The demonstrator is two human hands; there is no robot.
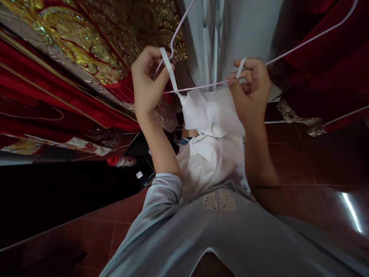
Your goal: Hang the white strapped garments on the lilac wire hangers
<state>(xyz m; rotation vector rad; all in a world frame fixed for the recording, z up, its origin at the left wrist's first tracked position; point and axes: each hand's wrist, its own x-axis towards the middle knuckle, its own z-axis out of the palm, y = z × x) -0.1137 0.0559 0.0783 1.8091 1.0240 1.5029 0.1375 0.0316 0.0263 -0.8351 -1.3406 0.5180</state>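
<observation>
A white garment point(215, 142) with thin straps hangs in front of me from a pale wire hanger point(198, 87). My left hand point(148, 82) is closed, pinching the garment's left strap point(170, 75) beside the hanger's hook. My right hand point(250, 90) is closed too, pinching the right strap point(241, 66) against the hanger's arm. Both forearms reach up and forward, and my grey shirt fills the bottom of the view.
Red and gold embroidered fabric point(86, 46) hangs at the left, dark red cloth point(325, 69) at the right. A white wall or door point(248, 30) stands behind the hanger. A red-capped bottle point(121, 161) lies on a dark surface at the left. The floor is red-brown tile point(311, 161).
</observation>
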